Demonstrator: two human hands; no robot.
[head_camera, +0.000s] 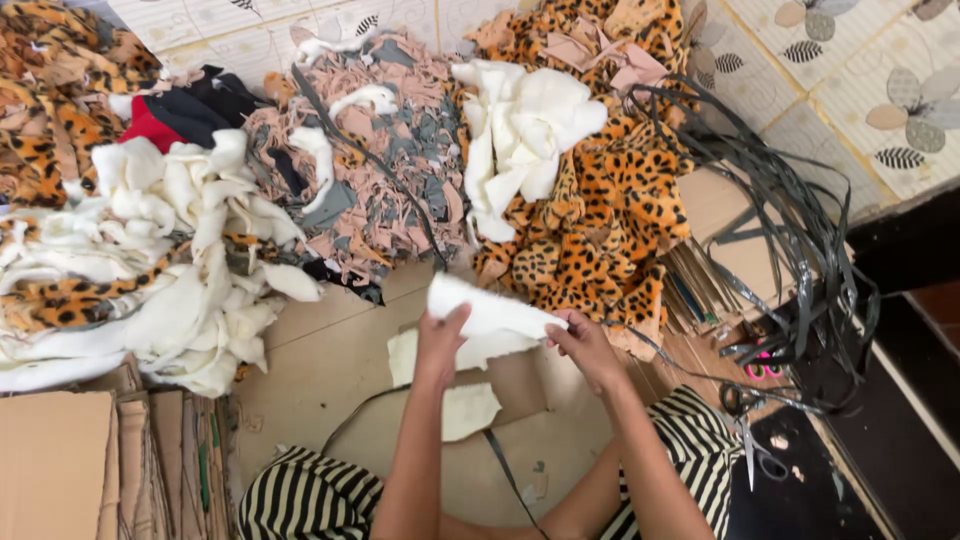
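Floor covered with flattened cardboard (330, 370), bearing loose heaps rather than containers. Far right, one large heap of leopard-print fur scraps (590, 210); far left, a second leopard-print heap (45, 110). Left, one mound of cream fleece offcuts (170, 270); centre far, one pile of pink and grey fabric scraps (400, 170). Right, a tangle of dark straps (800, 270). Near centre, one white fleece piece (490, 312) held above two more white pieces (465, 385): left hand (440, 345) and right hand (585, 345), fingers clamped on its two ends.
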